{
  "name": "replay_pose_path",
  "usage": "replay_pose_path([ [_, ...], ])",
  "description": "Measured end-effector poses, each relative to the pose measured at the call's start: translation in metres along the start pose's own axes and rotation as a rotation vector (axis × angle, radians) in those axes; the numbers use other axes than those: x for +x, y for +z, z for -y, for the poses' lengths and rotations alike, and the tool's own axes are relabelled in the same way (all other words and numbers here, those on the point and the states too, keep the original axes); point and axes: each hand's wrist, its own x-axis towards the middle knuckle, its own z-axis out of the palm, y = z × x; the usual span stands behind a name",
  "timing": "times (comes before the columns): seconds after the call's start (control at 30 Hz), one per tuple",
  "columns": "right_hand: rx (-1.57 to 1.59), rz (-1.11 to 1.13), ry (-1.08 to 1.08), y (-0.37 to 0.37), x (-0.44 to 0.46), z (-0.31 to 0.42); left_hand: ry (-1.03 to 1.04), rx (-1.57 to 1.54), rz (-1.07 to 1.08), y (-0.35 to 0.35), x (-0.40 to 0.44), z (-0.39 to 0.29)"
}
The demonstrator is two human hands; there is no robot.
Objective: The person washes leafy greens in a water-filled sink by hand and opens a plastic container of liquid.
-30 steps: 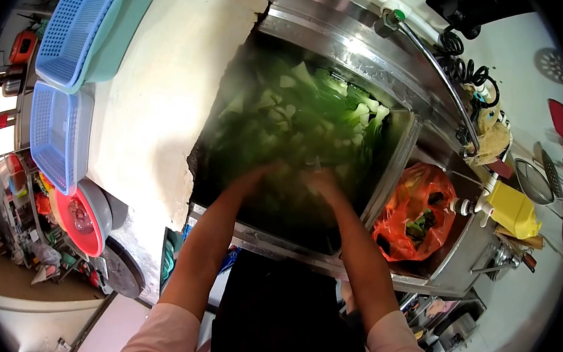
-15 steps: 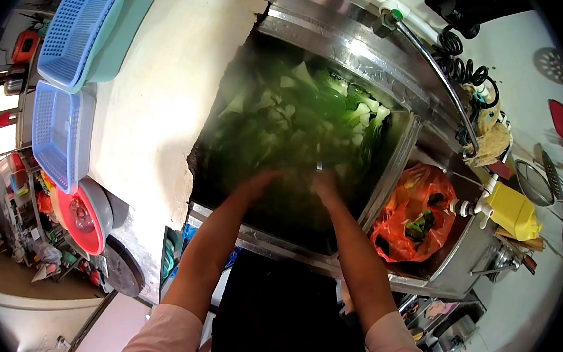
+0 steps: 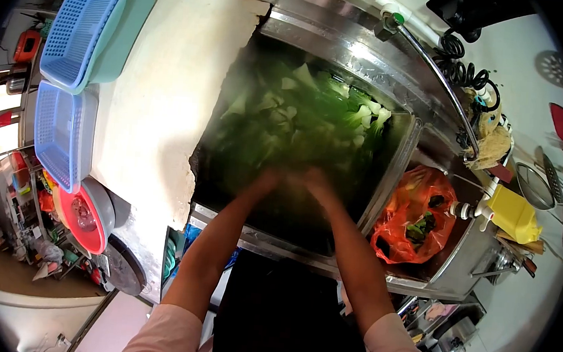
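Observation:
A deep metal sink point(image 3: 387, 178) holds murky greenish water with leafy green vegetables point(image 3: 286, 110) afloat and sunk in it. Their pale stalks show best toward the far side and the far right corner. My left hand point(image 3: 269, 178) is in the water near the front of the sink, its fingers blurred and lost in the murk. Close beside it on the right, my right hand point(image 3: 311, 179) is also under the surface, fingers hidden. Whether either hand grips any leaves cannot be made out.
Right of the sink, a red plastic bag point(image 3: 417, 220) with dark green leaves lies in a smaller basin. A metal faucet pipe point(image 3: 435, 75) arches above. On the left are a pale board point(image 3: 163, 87), blue baskets point(image 3: 85, 28) and a red bowl point(image 3: 86, 220). A yellow container point(image 3: 513, 211) hangs far right.
My hands have drawn closer together, the right one shifting left and the left one slightly right. Both sit deeper in the murky water. The vegetables have barely moved.

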Motion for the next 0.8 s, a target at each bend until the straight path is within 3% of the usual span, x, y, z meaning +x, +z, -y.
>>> replay_pose_path([
  [0.07, 0.078, 0.020, 0.055, -0.005, -0.006, 0.004, -0.074, -0.016, -0.044, -0.004, 0.009, 0.021],
  [0.17, 0.103, -0.018, 0.091, -0.009, -0.044, 0.049, -0.194, 0.320, -0.215, -0.003, -0.013, -0.043],
  [0.27, 0.204, 0.044, 0.048, -0.008, -0.040, 0.037, -0.205, 0.266, -0.096, -0.009, -0.012, -0.049],
  [0.33, 0.125, 0.120, 0.121, -0.018, -0.039, 0.033, -0.063, 0.457, -0.169, -0.006, -0.023, -0.055],
  [0.47, 0.160, 0.109, 0.023, -0.015, -0.036, 0.020, 0.136, 0.667, -0.165, 0.003, -0.037, -0.076],
  [0.57, 0.149, -0.030, 0.067, -0.010, -0.038, 0.022, 0.587, 0.858, -0.348, 0.013, -0.048, -0.095],
  [0.63, 0.179, -0.188, 0.038, -0.002, -0.045, 0.024, 0.525, 0.618, -0.278, 0.022, -0.038, -0.072],
  [0.67, 0.175, -0.127, 0.103, -0.004, -0.041, 0.020, 0.489, 0.499, -0.244, 0.025, -0.033, -0.056],
  [0.73, 0.160, -0.004, 0.226, -0.013, -0.023, 0.005, 0.149, 0.275, -0.081, 0.026, -0.013, -0.020],
  [0.77, 0.195, 0.015, 0.147, -0.012, -0.024, 0.007, -0.016, 0.160, -0.001, 0.025, -0.005, -0.012],
  [0.8, 0.231, 0.034, 0.069, -0.011, -0.028, 0.009, -0.010, 0.054, 0.094, 0.022, -0.007, -0.020],
])
